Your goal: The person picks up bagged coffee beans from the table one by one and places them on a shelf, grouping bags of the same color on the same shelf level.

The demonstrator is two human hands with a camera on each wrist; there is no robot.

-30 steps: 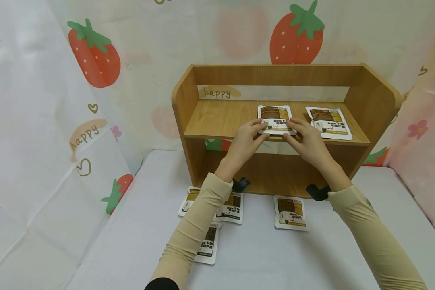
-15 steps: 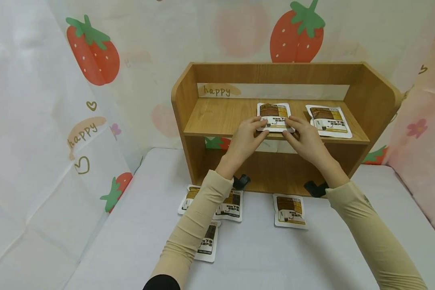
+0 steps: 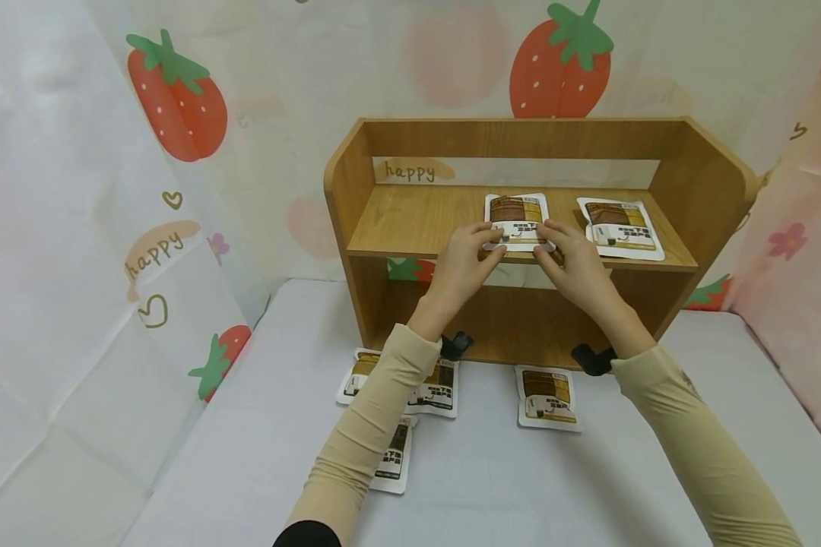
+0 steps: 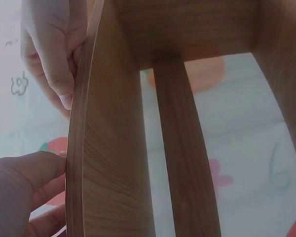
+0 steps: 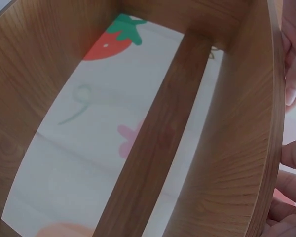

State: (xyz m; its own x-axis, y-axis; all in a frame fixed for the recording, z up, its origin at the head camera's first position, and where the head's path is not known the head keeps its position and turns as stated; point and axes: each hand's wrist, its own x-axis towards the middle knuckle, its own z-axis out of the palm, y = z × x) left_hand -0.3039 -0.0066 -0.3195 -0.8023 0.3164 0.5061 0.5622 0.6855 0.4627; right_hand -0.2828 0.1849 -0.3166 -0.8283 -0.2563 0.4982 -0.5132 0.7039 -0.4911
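Observation:
A flat white-edged pouch (image 3: 518, 208) with a brown and yellow print lies on the upper shelf (image 3: 410, 220) of a wooden rack, near its front edge. My left hand (image 3: 460, 262) grips its lower left corner, fingers on top and thumb at the front edge. At the lower right corner, my right hand (image 3: 576, 266) holds it the same way. A similar pouch (image 3: 621, 228) rests on the shelf to the right. In both wrist views, fingers show beyond the shelf board (image 4: 111, 133), which hides the pouch.
On the white table, several more pouches lie before the rack: one pouch (image 3: 547, 399) at centre right, others partly under my left sleeve (image 3: 369, 410). The rack's lower compartment (image 3: 520, 319) lies below my hands. Side panels (image 3: 714, 205) bound the shelf.
The pouch and both hands stay almost in place; the pouch shifts very slightly on the shelf. My right forearm moves a little to the left.

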